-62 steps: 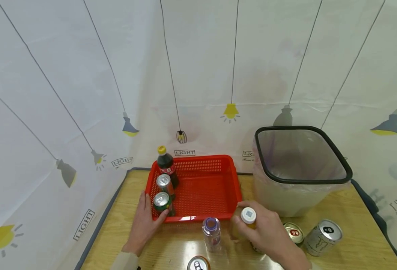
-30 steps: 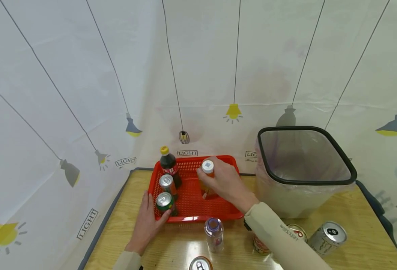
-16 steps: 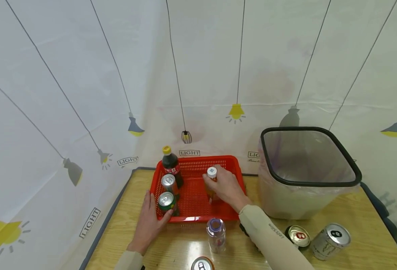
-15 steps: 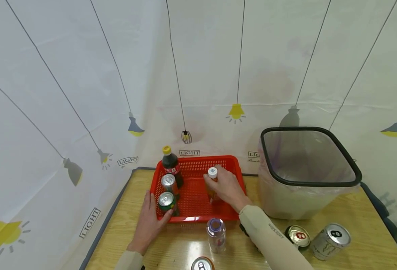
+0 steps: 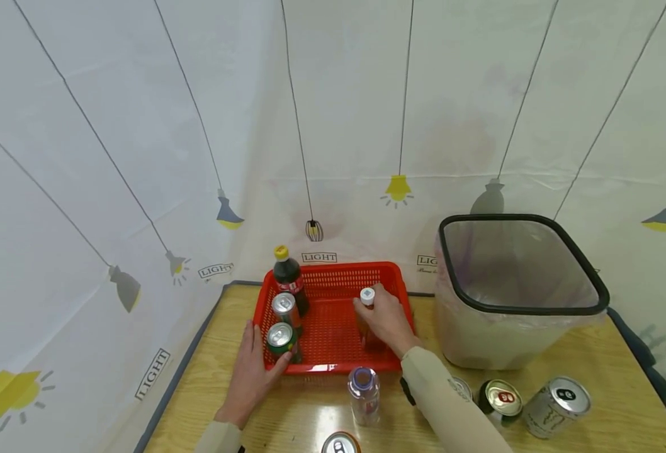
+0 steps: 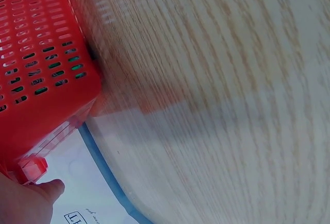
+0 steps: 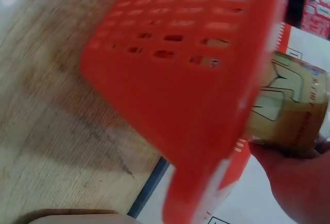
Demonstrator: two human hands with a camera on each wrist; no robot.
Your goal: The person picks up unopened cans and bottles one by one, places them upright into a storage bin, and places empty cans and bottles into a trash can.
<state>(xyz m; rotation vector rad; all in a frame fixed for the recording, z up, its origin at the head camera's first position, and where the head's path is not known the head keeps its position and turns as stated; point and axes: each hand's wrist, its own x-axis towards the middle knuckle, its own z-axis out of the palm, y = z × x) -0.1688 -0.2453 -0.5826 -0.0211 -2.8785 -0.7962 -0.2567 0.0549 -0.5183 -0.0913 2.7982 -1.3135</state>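
Near the front left corner of the red plastic basket, my left hand grips the rim, fingers outside and thumb over the edge beside a green can. My right hand holds an amber drink bottle by its upper part. Its white cap points up, and it stands in the basket's right half. In the right wrist view the bottle's gold label shows past the blurred rim. A silver-topped can and a yellow-capped cola bottle line the basket's left side. Whether the amber bottle touches the floor is hidden.
A lined bin with a black rim stands at the right. In front of the basket are a clear bottle with a purple neck and a can. A gold-topped can and a white can stand at right.
My right hand has carried the amber bottle from the table in front into the basket, then shifted it a little right and nearer. My left hand has stayed on the basket's corner.
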